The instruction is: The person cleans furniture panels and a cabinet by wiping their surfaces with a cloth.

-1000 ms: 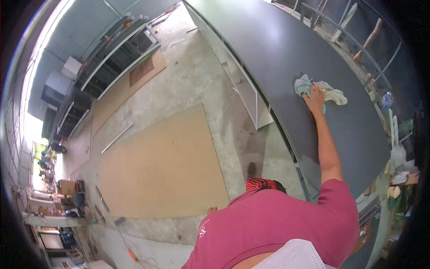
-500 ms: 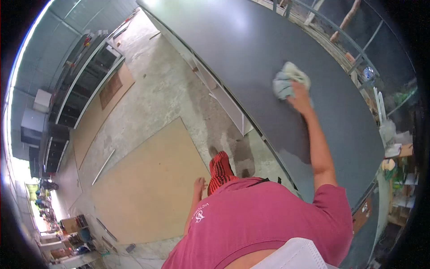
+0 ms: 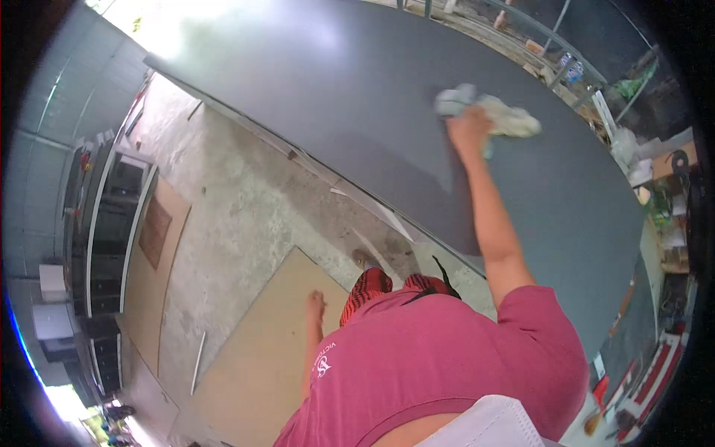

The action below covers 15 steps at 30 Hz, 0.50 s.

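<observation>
My right hand [image 3: 469, 132] is closed on a bunched pale cloth [image 3: 512, 119], light green and cream, which lies against the broad grey surface [image 3: 350, 127]. The arm reaches out across that surface. My left hand [image 3: 316, 305] hangs low beside my body, above a tan board [image 3: 261, 357] on the floor. Its fingers look curled, but they are small, and whether they hold anything cannot be made out.
A black shelf-like frame [image 3: 119, 216] stands at the left, with a brown board [image 3: 160, 246] alongside. A thin white strip [image 3: 198, 363] lies on the concrete floor [image 3: 238, 223]. Metal railing runs beyond the grey surface, and cluttered items are at the right.
The view has turned and shifted. My right hand has moved over the grey surface with the cloth, which is now spread wider to both sides of it. My left hand still hangs low.
</observation>
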### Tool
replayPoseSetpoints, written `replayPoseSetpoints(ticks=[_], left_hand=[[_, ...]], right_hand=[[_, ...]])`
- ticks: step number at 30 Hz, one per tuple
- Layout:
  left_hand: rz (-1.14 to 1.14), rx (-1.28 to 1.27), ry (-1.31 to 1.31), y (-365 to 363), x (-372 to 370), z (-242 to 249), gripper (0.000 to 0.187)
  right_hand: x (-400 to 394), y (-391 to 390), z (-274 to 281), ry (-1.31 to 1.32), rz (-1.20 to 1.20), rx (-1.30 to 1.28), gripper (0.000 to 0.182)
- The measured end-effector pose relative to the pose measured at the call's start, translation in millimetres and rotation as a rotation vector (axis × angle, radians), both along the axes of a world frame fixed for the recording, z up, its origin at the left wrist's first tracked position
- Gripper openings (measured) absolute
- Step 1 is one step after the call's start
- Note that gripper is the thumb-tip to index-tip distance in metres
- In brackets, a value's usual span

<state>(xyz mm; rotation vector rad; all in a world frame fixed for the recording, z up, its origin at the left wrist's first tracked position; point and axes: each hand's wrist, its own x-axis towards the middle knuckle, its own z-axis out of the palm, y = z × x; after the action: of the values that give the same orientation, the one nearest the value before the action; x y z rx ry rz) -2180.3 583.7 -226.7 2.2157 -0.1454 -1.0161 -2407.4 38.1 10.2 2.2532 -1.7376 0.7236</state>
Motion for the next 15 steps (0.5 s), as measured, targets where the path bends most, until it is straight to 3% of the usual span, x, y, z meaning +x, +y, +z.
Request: replayPoseSetpoints(ticks=[1, 2, 3, 5, 8, 12, 14, 15], left_hand=[[-0.194, -0.002, -0.298, -17.6, 47.7, -15.2, 0.046], [-0.275, 0.01, -0.416, -75.3, 65.5, 70.7, 0.047], [-0.248, -0.077, -0.679, -107.6, 100.4, 64.7, 0.047], [-0.275, -0.234, -0.855, -201.2, 141.8, 149.6, 0.047], [-0.373, -0.428, -0.977, -311.6, 166.3, 238.8, 0.053], [-0.475, -0.558, -1.055, -399.1, 186.2, 264.7, 0.054], [-0.619, -0.433, -1.147, -422.9, 193.9, 253.9, 0.056], [-0.623, -0.432, -1.16, -430.4, 197.7, 245.0, 0.056]], right_hand=[[40.9, 12.4, 16.6, -0.037, 0.131, 0.21, 0.05], [75.5, 25.5, 22.2, -0.031, 0.257, 0.229, 0.051], [98.2, 37.6, 23.1, -0.03, 0.381, 0.252, 0.051], [116.7, 54.0, 22.6, -0.066, 0.734, 0.209, 0.053], [91.5, 47.0, 14.3, 0.004, 0.796, 0.255, 0.055], [-14.7, 13.9, -2.7, -0.051, 0.285, 0.177, 0.07], [-95.7, -16.5, -17.1, 0.042, -0.129, 0.228, 0.072], [-125.3, -17.9, 4.0, -0.067, -0.302, 0.317, 0.073]])
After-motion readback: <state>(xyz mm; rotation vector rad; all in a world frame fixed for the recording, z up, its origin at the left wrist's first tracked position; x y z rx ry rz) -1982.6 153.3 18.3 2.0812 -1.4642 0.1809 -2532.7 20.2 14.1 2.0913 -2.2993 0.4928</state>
